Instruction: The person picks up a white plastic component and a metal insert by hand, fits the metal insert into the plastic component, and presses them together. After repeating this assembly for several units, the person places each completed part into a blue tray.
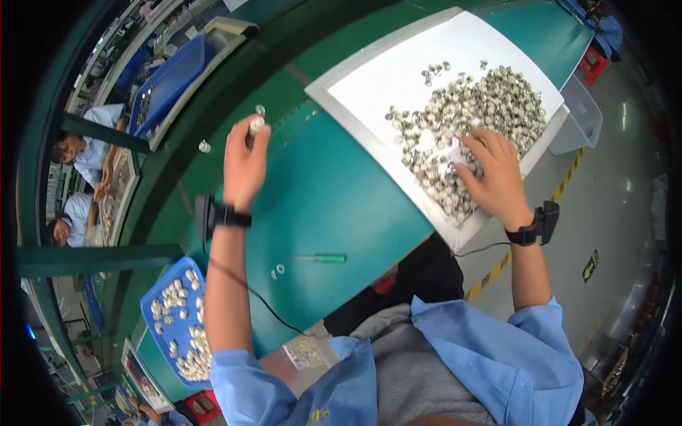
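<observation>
Left hand [245, 165] at 10 o'clock over green bench [334, 199], fingers pinching small silver part [256, 126], right hand [495, 174] at 2 o'clock, fingers spread on parts pile [476, 106] in white tray [398, 71], green screwdriver [321, 258] near centre.

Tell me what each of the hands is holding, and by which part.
The left hand pinches a small silvery part at its fingertips, by its lower end. The right hand rests in the pile of small parts on the white tray; whether it grips one cannot be told.

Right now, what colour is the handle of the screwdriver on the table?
Green, seen in the head view: the screwdriver lies on the teal table.
</observation>
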Demonstrator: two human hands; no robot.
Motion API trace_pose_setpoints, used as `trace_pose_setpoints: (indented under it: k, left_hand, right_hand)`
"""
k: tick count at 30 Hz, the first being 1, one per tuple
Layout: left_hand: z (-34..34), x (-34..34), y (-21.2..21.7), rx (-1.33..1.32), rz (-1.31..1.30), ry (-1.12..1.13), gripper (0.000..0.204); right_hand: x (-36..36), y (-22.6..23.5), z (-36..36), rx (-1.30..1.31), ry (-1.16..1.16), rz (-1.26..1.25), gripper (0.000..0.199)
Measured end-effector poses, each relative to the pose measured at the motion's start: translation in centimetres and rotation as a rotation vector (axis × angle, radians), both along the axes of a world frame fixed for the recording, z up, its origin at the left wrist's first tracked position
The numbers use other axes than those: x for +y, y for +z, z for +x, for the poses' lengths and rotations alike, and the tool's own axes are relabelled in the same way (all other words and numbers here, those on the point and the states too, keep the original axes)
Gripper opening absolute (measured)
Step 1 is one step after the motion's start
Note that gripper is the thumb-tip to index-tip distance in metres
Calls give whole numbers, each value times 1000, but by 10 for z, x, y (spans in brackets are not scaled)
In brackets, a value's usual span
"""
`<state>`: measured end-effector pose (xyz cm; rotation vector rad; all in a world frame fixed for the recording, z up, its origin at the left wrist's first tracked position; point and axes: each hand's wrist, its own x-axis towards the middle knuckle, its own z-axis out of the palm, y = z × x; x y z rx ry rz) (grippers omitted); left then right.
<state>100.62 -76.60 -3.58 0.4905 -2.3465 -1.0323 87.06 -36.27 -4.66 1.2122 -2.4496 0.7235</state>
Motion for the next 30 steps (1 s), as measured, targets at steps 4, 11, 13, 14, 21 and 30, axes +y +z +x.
trace_pose_setpoints:
  k: [4, 11, 13, 14, 21, 30]
  left_hand:
    - [-125, -60, -36, -32, -55, -32, 34]
    - [-210, -132, -104, -313, -303, 40, 55]
    - [-215, -128, -94, -322, -302, 38, 61]
    - [-216, -125, -93, -327, -313, 33, 65]
    - [-127, -56, 8, 35, -206, 46, 73]
    - [243, 48, 164, -15, -85, 103, 30]
  right_hand:
    - [26, -2, -24, -59, -139, 120, 31]
    - [11, -21, -36, -6, -128, 118, 12]
    - [1, -16, -36, -4, -102, 91, 11]
    - [-2, -15, -35, -7, -72, 73, 11]
    - [8, -6, -31, -28, -115, -23, 13]
    - [0, -26, -32, 92, -38, -128, 18]
